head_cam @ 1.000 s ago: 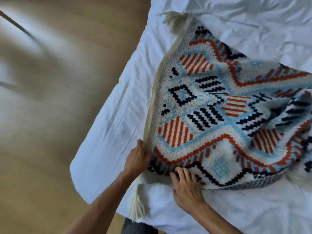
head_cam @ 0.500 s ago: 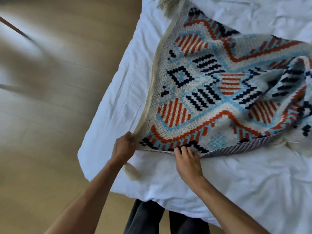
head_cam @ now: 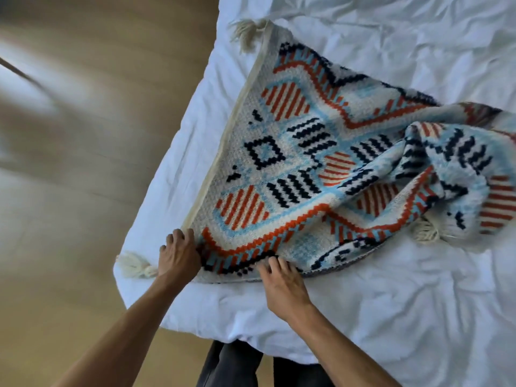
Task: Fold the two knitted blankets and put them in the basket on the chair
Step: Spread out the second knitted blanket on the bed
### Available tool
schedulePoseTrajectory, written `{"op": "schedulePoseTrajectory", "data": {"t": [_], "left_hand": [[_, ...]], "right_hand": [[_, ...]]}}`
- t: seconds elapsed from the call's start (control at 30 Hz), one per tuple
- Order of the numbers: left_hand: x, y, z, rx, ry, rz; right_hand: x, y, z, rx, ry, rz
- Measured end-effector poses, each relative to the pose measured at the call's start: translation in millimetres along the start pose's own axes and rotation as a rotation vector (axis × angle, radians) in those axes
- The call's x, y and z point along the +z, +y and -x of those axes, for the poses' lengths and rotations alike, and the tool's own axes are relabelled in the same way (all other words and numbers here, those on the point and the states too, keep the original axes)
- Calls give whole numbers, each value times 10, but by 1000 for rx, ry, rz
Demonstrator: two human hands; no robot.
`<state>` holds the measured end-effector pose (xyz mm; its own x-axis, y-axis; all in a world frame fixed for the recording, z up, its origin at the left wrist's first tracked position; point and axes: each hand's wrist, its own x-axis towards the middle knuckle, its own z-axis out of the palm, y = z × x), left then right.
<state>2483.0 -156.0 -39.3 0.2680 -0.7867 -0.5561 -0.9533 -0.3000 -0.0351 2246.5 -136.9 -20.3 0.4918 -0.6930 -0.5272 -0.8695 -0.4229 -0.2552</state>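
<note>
A knitted blanket (head_cam: 301,169) with orange, light blue, black and cream patterns lies on the white bed. Its left part is spread flat and its right part is bunched in folds. My left hand (head_cam: 178,254) grips the near left corner, beside a cream tassel (head_cam: 135,265). My right hand (head_cam: 282,280) pinches the near edge a little to the right. Two more tassels show, one at the far corner (head_cam: 247,32) and one by the bunched part (head_cam: 427,231). No second blanket, basket or chair is in view.
The white crumpled bed cover (head_cam: 391,317) fills the right side, and its corner points toward me. Wooden floor (head_cam: 69,191) lies to the left. My dark trouser legs (head_cam: 237,364) stand against the bed's near edge.
Both hands kept their hold on the near edge and pulled it toward me, laying the corner flatter. The near tassel now lies out to the left of my left hand.
</note>
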Motion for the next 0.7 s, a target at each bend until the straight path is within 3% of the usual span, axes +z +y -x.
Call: {"op": "schedulePoseTrajectory", "data": {"t": [0.3,0.4,0.47,0.6,0.7], "left_hand": [[142,1603,254,362,-143,94],[147,2135,358,432,-147,188],[137,2494,437,459,-143,319],[141,3207,573,513,-70,292],[129,3668,658,477,71,172]], "right_hand": [[-316,1416,336,145,26,127],[-372,1864,477,171,104,164],[-402,2157,564,216,263,163],[-473,2687,765,316,475,163],[-496,3157,866,362,342,202]]}}
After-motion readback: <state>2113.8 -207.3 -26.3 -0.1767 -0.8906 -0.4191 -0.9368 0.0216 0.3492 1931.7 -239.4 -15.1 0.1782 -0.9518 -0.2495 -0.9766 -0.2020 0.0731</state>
